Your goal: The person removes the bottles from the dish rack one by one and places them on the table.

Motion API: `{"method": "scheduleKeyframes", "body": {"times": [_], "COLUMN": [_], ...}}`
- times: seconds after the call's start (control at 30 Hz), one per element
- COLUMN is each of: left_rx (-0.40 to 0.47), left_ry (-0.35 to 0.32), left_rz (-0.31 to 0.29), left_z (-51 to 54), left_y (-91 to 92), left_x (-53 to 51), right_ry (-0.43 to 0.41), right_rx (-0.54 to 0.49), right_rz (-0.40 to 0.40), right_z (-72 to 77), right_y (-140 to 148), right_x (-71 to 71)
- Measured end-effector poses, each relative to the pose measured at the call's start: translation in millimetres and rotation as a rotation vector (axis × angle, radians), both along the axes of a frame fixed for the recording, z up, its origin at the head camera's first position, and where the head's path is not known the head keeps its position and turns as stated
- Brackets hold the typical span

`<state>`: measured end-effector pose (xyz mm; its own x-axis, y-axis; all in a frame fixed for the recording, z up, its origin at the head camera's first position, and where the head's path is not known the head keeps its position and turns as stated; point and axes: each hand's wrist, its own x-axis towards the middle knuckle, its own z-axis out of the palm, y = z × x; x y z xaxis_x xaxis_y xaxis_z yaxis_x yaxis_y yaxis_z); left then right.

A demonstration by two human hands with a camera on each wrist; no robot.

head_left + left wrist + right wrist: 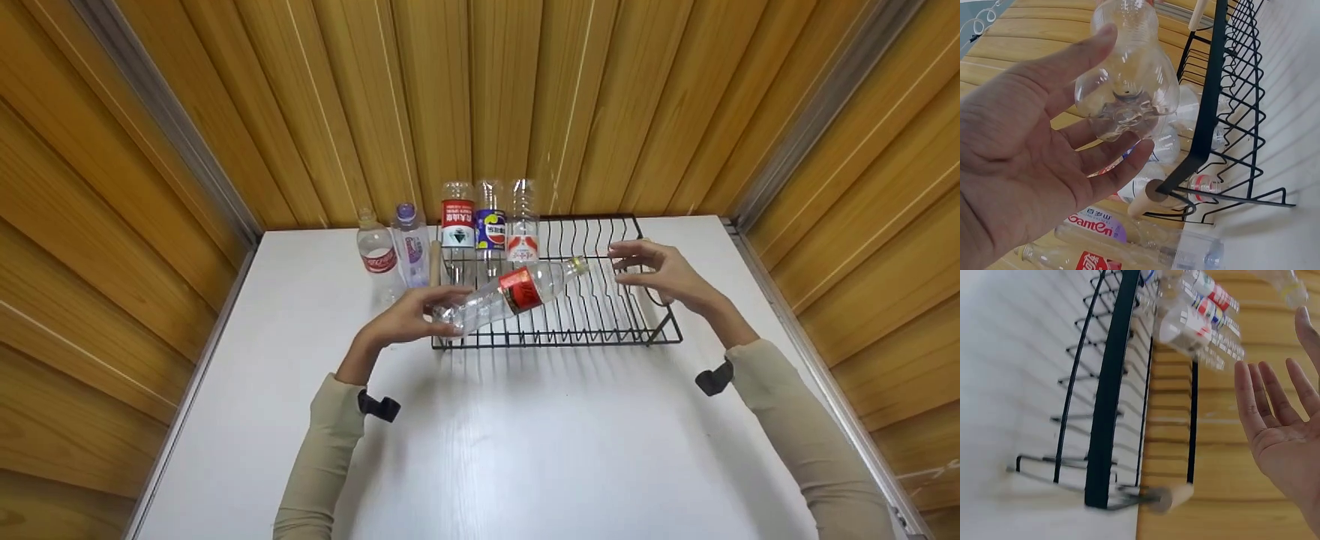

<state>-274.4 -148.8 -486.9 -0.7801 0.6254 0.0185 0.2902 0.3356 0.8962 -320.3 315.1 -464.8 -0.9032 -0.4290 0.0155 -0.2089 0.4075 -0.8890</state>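
Observation:
My left hand (409,315) holds a clear plastic bottle (484,306) with a red label by its base, thumb on one side and fingers on the other. The bottle is tilted above the black wire rack (559,345), its yellowish capped end up and to the right. My right hand (664,274) is apart from that cap, over the rack's right side, fingers extended and holding nothing. In the left wrist view, the held bottle's base (1129,112) is close to the palm. The right wrist view shows my right hand (1283,422) with its palm bare.
In the rack's left part are a red-labelled bottle (457,223), a blue-labelled bottle (490,229) and a red-and-white-labelled bottle (523,246), the first with its label upside down. Left of the rack stand a red-labelled bottle (379,260) and a purple-capped bottle (412,247). Wooden panelling (502,90) rises behind.

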Motion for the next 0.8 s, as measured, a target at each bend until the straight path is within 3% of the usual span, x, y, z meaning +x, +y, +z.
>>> {"method": "scheduleKeyframes", "body": {"times": [0.43, 0.57, 0.67, 0.8], "left_rx": [0.030, 0.053, 0.068, 0.081], "left_ry": [-0.054, -0.044, -0.034, -0.041], "left_rz": [0.152, 0.190, 0.213, 0.249], "left_z": [-3.8, -7.8, -11.4, -15.3], "left_y": [-23.5, -27.4, -31.4, -37.7], "left_x": [6.1, 6.3, 6.9, 9.0], "right_ry": [-0.008, -0.019, -0.041, -0.096], "right_rx": [-0.010, 0.039, 0.054, 0.003], "right_rz": [-0.189, -0.248, -0.244, -0.190], "right_z": [-27.1, -33.3, -37.5, -42.6], "right_y": [62, 71, 75, 77], "right_x": [-14.2, -14.1, -13.3, -11.3]}}
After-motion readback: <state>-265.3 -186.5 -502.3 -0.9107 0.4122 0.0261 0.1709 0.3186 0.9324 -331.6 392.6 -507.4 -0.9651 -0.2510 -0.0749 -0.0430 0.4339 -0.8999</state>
